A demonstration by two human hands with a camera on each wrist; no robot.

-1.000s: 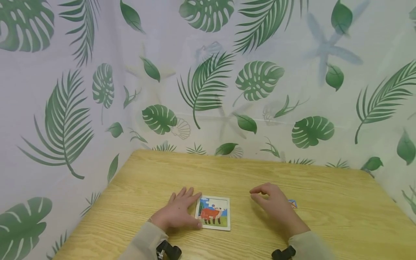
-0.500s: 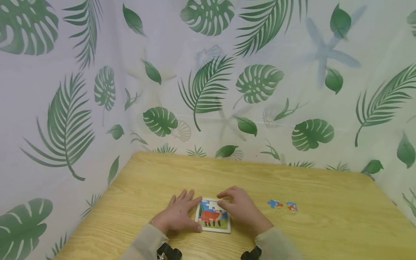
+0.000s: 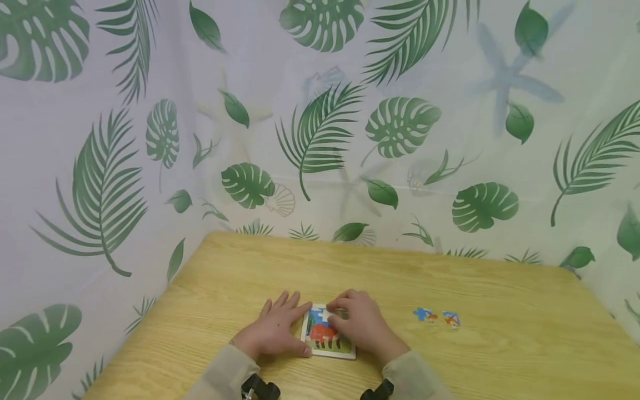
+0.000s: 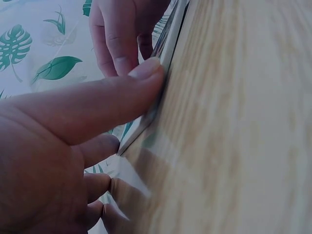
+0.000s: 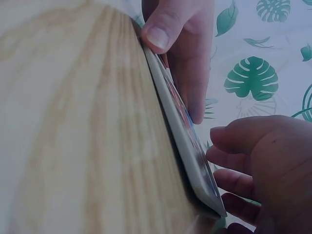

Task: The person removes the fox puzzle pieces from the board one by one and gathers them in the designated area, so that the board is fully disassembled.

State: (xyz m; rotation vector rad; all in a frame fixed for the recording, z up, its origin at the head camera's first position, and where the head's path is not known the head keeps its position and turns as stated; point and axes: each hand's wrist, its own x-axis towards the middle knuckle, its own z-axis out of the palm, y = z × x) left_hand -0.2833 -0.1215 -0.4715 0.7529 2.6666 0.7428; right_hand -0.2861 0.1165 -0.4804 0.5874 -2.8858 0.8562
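A small jigsaw puzzle in a white-edged tray (image 3: 328, 353) lies on the table, its picture showing a red animal on grass under a blue sky, with a white patch near the top. My left hand (image 3: 276, 326) lies along the tray's left side with fingers spread and fairly straight; thumb and index finger touch its edge. Over the tray's right part, my right hand (image 3: 364, 325) bends down, index finger and thumb slightly apart at the puzzle's upper area. I cannot tell whether a piece is between them. The hand hides the picture's right side.
Two loose puzzle pieces lie to the right of the tray, one blue and orange piece (image 3: 424, 314) and one blue, red and white piece (image 3: 451, 319). The wooden table (image 3: 240, 261) meets a leaf-patterned curtain (image 3: 410, 183) at the back and sides.
My right hand has moved left from beside the loose pieces to over the tray, uncovering one loose piece. Its fingertips have parted slightly. My left hand has stayed at the tray.
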